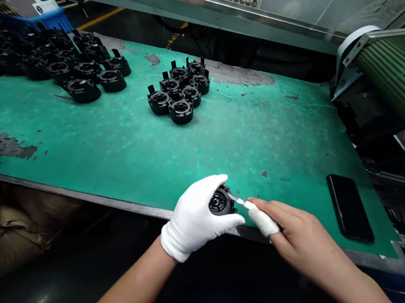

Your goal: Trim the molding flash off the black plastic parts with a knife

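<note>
Near the front edge of the table, my left hand (196,213), in a white glove, is wrapped round a black round plastic part (220,201) with a ribbed, ringed face turned up. My right hand (289,225) is bare except for a white wrapping on the thumb. Pinched in it is a small knife (239,201), its metal blade pointing left. The blade tip touches or lies just over the upper right rim of the part; I cannot tell which. Most of the knife's handle is hidden by the fingers.
Several black round housings (181,108) stand grouped on the green tabletop (130,149), and a larger group (82,88) sits to the left. A black phone (350,208) lies at the right. Beyond it is a green ribbed conveyor belt (403,66). Another person's leg (16,233) shows lower left.
</note>
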The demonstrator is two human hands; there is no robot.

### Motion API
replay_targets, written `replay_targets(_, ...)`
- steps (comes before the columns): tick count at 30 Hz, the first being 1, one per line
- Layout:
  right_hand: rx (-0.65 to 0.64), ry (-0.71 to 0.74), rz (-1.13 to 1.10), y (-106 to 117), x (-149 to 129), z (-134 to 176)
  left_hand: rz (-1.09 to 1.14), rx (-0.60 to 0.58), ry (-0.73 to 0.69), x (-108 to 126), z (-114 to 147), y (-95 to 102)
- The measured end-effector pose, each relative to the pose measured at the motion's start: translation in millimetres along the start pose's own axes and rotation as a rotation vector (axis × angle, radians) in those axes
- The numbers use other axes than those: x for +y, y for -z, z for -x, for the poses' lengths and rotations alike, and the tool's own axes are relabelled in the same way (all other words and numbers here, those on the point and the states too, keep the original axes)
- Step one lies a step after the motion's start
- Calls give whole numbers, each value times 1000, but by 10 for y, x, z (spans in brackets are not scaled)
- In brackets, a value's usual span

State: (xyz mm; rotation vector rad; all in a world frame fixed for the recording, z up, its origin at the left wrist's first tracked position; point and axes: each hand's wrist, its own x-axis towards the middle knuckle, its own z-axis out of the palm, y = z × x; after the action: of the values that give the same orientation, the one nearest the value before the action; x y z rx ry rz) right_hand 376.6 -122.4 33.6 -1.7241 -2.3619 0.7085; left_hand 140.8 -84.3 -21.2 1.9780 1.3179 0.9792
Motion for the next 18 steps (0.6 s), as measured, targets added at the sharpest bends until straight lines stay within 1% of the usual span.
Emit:
replay_targets(4, -117, 76, -9, 53, 35, -77, 53, -292, -29, -31, -197, 172)
replay_targets(6, -128, 101, -3, 40, 26, -109, 66, -386, -37, -36, -259, 246)
replay_targets(7, -119, 116, -6, 25, 20, -123, 65, -403, -32, -32, -267, 272)
replay_targets(9, -81, 149, -9, -17, 14, -149, 60, -379, -4, -11, -229, 294)
replay_targets(12, -20, 176, 18, -83, 30, -183, 69, -248, 83, 42, -80, 249)
replay_targets(14, -19, 181, 21, -113, 51, -198, 91, -174, 139, 79, 26, 178)
replay_targets(18, -38, 192, -19, -136, 84, -215, 79, -100, 187, 115, 135, 20)
